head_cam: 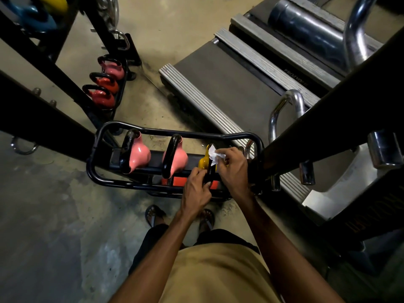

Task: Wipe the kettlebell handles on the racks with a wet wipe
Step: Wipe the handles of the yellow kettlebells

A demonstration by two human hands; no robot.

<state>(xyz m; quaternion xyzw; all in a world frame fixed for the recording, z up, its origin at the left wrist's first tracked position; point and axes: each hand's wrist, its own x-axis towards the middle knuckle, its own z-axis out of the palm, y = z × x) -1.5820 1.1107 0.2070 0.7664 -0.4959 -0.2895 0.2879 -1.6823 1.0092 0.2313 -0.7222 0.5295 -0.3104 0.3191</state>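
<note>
A black tube rack in front of me holds two pink kettlebells with black handles and a yellow kettlebell at its right end. My left hand grips the near part of the yellow kettlebell's black handle. My right hand pinches a crumpled white wet wipe against the upper part of that handle. Most of the yellow bell is hidden by my hands.
A second rack at the upper left carries a pink kettlebell and two red ones. Orange weights sit on a lower shelf. Treadmills lie to the right; black machine beams cross both sides. My sandalled feet stand on concrete.
</note>
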